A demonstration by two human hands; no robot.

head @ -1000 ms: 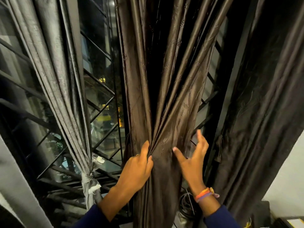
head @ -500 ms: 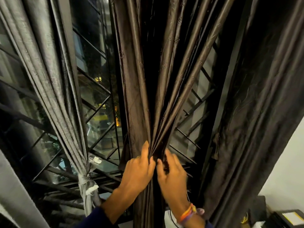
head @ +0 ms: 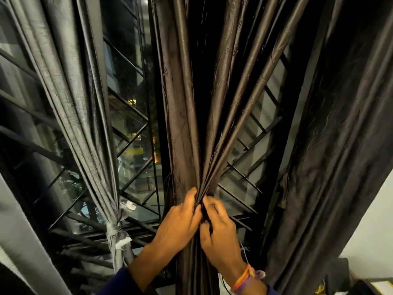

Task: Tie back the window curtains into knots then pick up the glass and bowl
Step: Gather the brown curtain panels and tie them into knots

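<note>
Gathering the brown curtain (head: 189, 128) into one bunch in front of the window grille (head: 253, 167): left hand (head: 180, 220) and right hand (head: 221, 237) both clamp it, fingers curled round the folds, hands touching. Left of that curtain hangs a grey curtain (head: 85, 124), already knotted low. Glass & bowl not in view.

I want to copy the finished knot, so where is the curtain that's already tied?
In the head view the grey curtain hangs at left against the window grille, its knot low down, left of the left hand gripping the brown curtain.
</note>
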